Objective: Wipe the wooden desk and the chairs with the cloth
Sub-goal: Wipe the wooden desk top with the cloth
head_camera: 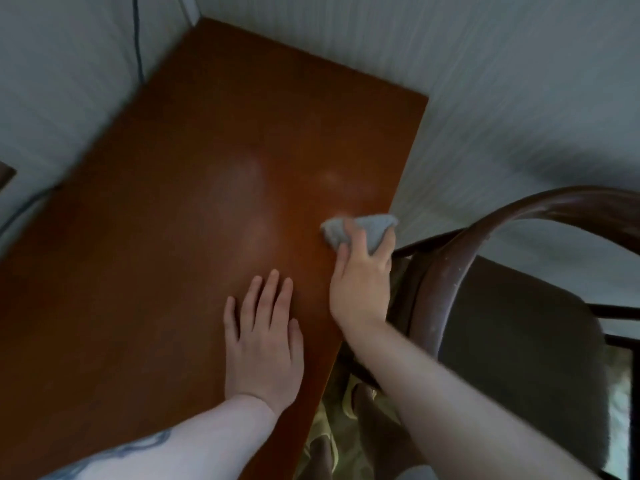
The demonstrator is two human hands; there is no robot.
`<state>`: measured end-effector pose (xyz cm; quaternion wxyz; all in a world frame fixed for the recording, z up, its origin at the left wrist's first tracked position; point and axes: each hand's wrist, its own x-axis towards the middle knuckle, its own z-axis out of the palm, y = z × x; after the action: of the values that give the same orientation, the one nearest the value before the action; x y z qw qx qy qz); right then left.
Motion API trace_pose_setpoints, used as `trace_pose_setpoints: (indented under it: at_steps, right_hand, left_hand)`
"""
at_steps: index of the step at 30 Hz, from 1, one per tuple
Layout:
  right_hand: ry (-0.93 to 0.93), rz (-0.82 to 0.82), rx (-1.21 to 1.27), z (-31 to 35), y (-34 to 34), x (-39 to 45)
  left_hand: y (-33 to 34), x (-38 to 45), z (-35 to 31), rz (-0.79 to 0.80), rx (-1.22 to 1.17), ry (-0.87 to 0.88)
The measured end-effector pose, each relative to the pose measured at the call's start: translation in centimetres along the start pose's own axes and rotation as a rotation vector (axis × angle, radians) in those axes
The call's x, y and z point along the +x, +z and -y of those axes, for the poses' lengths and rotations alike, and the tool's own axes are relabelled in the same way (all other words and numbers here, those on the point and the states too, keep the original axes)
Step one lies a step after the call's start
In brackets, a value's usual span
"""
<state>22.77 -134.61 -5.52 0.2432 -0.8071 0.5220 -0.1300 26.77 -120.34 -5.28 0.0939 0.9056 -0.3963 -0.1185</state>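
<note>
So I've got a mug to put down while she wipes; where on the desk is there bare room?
The brown wooden desk is bare from the left hand to the far corner by the wall and along its left side. It is crowded only at the right edge, where the right hand grips the grey cloth beside the dark wooden chair.

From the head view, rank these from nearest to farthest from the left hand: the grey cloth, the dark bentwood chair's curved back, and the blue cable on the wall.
Measured from the left hand, flat on the brown wooden desk:
1. Crumpled grey cloth, ahead and right, gripped by the right hand at the desk's right edge.
2. Dark bentwood chair's curved back, right, beyond the desk edge.
3. Thin blue cable, far upper left on the wall.
</note>
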Motion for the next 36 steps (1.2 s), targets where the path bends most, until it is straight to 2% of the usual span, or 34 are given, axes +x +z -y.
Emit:
trace_pose_setpoints:
  at_steps: [3, 7, 9, 11, 15, 18, 22, 24, 28, 34, 36]
  right_hand:
    - [-0.057, 0.086, 0.007, -0.8, -0.6, -2.8]
    - [0.008, 0.03, 0.031, -0.8, -0.7, 3.9]
    - [0.099, -0.004, 0.065, -0.1, -0.3, 5.0]
    - [0.144, -0.03, 0.087, 0.6, 0.3, 1.9]
    - [0.101, 0.02, 0.211, 0.3, 0.8, -6.6]
    - [0.078, -0.042, 0.19, -0.2, 0.8, -2.8]
    - [0.141, -0.103, 0.136, 0.4, 0.5, 2.3]
    - [0.122, -0.116, 0.136, 0.6, 0.9, -0.4]
    - [0.087, -0.031, 0.236, 0.3, 1.5, -7.3]
    - [0.119, -0.077, 0.168, -0.1, 0.9, 2.9]
    - [0.137, -0.089, 0.165, 0.2, 0.6, 3.6]
  left_hand:
    - [-0.1, 0.0, -0.1, -0.001, -0.006, 0.006]
    - [-0.2, 0.0, -0.1, -0.004, -0.002, 0.002]
    - [-0.2, -0.1, -0.1, -0.005, -0.01, 0.002]
    - [-0.1, 0.0, 0.0, -0.006, -0.012, 0.008]
    - [-0.1, -0.1, -0.1, -0.022, -0.001, 0.022]
    - [-0.2, -0.1, -0.1, -0.012, -0.009, 0.014]
    - [0.0, -0.1, 0.0, 0.0, -0.001, 0.006]
    - [0.0, -0.1, 0.1, -0.001, -0.011, 0.007]
    - [0.1, 0.0, -0.1, -0.016, -0.012, 0.019]
    - [-0.1, 0.0, -0.1, -0.021, 0.003, 0.012]
    - [0.0, 0.0, -0.1, -0.022, -0.003, 0.015]
